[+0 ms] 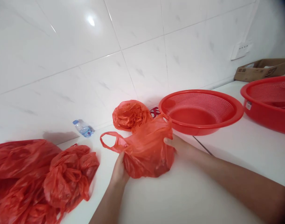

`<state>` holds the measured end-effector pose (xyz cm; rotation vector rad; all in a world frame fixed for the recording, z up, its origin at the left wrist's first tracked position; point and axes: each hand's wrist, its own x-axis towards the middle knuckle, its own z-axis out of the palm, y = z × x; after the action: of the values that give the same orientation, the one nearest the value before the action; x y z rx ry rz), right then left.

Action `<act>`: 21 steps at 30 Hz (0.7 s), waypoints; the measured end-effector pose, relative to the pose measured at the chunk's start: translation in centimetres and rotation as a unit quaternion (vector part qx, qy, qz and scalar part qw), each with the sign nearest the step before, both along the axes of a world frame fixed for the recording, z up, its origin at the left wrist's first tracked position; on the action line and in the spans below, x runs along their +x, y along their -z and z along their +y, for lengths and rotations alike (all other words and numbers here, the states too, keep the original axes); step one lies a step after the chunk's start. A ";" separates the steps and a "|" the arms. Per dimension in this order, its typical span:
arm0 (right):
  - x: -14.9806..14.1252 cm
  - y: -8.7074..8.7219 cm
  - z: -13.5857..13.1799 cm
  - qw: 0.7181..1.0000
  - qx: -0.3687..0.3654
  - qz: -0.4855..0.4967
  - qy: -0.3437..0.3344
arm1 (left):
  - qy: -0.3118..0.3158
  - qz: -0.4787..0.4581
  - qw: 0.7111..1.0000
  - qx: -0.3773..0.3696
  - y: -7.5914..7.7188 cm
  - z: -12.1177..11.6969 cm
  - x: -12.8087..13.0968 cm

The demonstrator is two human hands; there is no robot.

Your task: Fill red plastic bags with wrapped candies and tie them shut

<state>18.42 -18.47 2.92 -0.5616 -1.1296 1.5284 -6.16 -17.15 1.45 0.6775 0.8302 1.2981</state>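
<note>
A red plastic bag point(147, 149) with something dark inside rests on the white counter point(184, 196), held from both sides. My left hand point(119, 171) grips its lower left side under a loose handle loop. My right hand point(179, 146) clasps its right edge, fingers pressed into the plastic. Directly behind it sits another knotted red bag point(130, 115) against the tiled wall.
Several crumpled red bags point(39, 180) are heaped at the left. A red perforated basin point(200, 110) stands behind right, a second red basin point(270, 99) at the far right, a cardboard box point(261, 70) beyond it. A small water bottle point(83, 128) lies by the wall.
</note>
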 end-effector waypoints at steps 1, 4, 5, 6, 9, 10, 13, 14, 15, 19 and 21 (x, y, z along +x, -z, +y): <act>-0.3 0.4 0.1 1.000 0.008 -0.003 -0.021 | 0.005 0.002 1.000 0.006 0.7 0.0 -0.1; -0.5 1.7 0.2 0.998 -0.001 -0.030 -0.054 | 0.062 0.032 0.997 0.026 2.1 -0.2 -0.8; -0.4 2.0 0.2 0.998 -0.010 -0.035 -0.060 | 0.086 0.047 0.995 0.032 2.3 -0.4 -1.1; -0.3 2.4 0.3 0.997 -0.023 -0.035 -0.062 | 0.106 0.060 0.992 0.038 2.4 -0.5 -1.3; 0.2 3.0 0.4 0.994 -0.101 -0.005 -0.046 | 0.143 0.083 0.986 0.030 2.3 -0.8 -1.6; 0.3 3.1 0.4 0.990 -0.137 0.008 -0.039 | 0.143 0.080 0.986 0.017 2.2 -0.9 -1.5; 0.5 3.1 0.4 0.971 -0.234 0.052 -0.017 | 0.113 0.039 0.992 -0.037 1.8 -1.1 -0.7; 0.5 3.1 0.4 0.965 -0.254 0.068 -0.013 | 0.099 0.023 0.993 -0.059 1.6 -1.1 -0.4; 0.4 3.1 0.4 0.960 -0.268 0.083 -0.011 | 0.086 0.011 0.993 -0.080 1.5 -1.2 -0.1; 0.2 3.4 0.5 0.953 -0.283 0.110 -0.006 | 0.050 -0.002 0.989 -0.139 1.2 -1.3 0.6; 0.2 3.8 0.5 0.954 -0.278 0.109 -0.004 | 0.039 -0.004 0.989 -0.144 1.2 -1.3 0.6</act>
<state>18.57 -17.92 -0.91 -0.7389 -0.5214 1.8721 -5.53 -18.40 0.28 0.4696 0.9535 1.0836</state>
